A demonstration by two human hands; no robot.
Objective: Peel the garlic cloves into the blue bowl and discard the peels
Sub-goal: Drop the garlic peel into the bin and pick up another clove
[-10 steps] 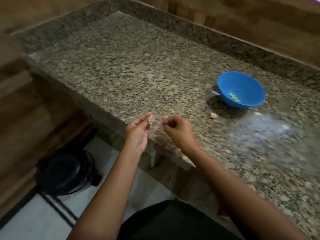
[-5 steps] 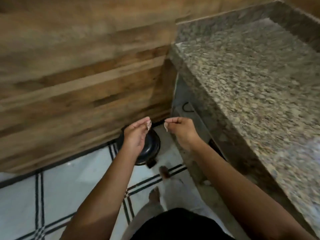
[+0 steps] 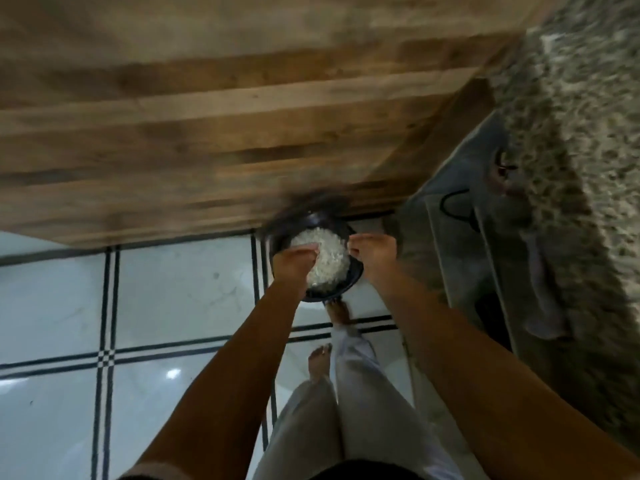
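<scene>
Head view: both hands are hanging over the black bin on the floor now. The left hand is sitting w/ fingers curled together at the tips, reaching down over the pale heap of peels inside the bin; whether a peel is still pinched there I can't tell, blur is too heavy. The right hand is likewise bunched, fingertips drawn together at the bin's right rim, contents not visible either. A sec ago both hands were pinching bits of peel above the granite counter w/ the blue bowl nearby; half a sec ago they were swinging over toward the bin, its lid shut. Since then the lid is up (a foot is sitting at the bin's near edge, prob. on a pedal, though that's a guess) & the hands are directly above the opening. Meaning for the task: this is the discard step, peels going in or just about to. The blue bowl is out of view, so the peeled cloves aren't checkable. Outward: wood-panel wall behind the bin, white tiled floor w/ dark lines, counter edge off to the right.
</scene>
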